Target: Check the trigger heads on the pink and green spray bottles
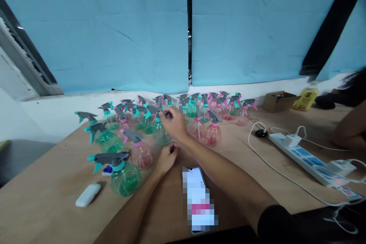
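Note:
My right hand (pixel 175 121) is closed at the grey head of a spray bottle (pixel 161 134) with a turquoise collar and a clear, faintly green body. The fingers partly cover that head. Lower down, my left hand (pixel 168 157) rests by the table with its fingers curled in, and nothing shows in them. To its left stand a pink spray bottle (pixel 142 156) and a green spray bottle (pixel 126 179), each with some liquid low inside. Right of my right hand is another pink spray bottle (pixel 213 135). Many more green and pink spray bottles are crowded behind.
A phone (pixel 197 198) lies in front of me, and a white case (pixel 88 195) sits at left. On the right are a power strip (pixel 303 160) with cables, a cardboard box (pixel 276 101) and a yellow bottle (pixel 305 98). Another person's arm (pixel 350 129) is at far right.

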`<state>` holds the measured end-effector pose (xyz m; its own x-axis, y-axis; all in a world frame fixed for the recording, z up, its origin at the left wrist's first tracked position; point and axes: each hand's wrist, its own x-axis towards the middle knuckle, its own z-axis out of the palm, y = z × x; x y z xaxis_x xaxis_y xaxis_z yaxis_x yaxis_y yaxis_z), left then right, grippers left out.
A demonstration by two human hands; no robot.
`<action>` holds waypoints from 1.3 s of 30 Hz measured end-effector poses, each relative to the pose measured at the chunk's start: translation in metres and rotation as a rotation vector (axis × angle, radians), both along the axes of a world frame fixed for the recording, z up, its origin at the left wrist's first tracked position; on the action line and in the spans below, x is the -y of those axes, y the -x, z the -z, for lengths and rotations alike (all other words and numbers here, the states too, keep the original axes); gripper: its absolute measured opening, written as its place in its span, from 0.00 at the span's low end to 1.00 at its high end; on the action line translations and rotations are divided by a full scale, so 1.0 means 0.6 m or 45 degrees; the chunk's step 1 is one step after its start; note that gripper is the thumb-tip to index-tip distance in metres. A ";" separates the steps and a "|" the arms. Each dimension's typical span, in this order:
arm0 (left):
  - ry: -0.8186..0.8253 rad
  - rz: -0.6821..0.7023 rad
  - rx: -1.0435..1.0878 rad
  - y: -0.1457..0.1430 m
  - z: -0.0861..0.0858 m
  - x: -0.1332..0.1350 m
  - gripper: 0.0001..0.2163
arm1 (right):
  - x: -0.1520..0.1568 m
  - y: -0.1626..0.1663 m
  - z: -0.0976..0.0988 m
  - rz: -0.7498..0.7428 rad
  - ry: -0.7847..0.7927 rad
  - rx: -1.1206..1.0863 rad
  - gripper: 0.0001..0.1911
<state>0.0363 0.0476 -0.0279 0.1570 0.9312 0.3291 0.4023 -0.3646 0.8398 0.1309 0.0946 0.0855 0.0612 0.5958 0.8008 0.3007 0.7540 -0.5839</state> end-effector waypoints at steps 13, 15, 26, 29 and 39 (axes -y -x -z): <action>0.074 -0.113 -0.015 0.001 -0.010 0.004 0.06 | -0.011 -0.092 0.031 -0.092 0.166 -0.285 0.16; 0.035 -0.129 -0.043 0.001 -0.010 0.004 0.06 | -0.015 -0.102 0.040 -0.099 0.181 -0.315 0.17; 0.098 -0.271 0.156 0.010 0.006 -0.007 0.12 | -0.007 -0.109 0.072 -0.198 0.101 -0.128 0.12; 0.099 -0.276 0.166 0.010 0.007 -0.008 0.11 | -0.004 -0.099 0.086 -0.241 0.095 -0.069 0.12; 0.123 -0.291 0.223 0.011 0.008 -0.012 0.11 | -0.005 -0.088 0.111 -0.380 0.213 0.008 0.05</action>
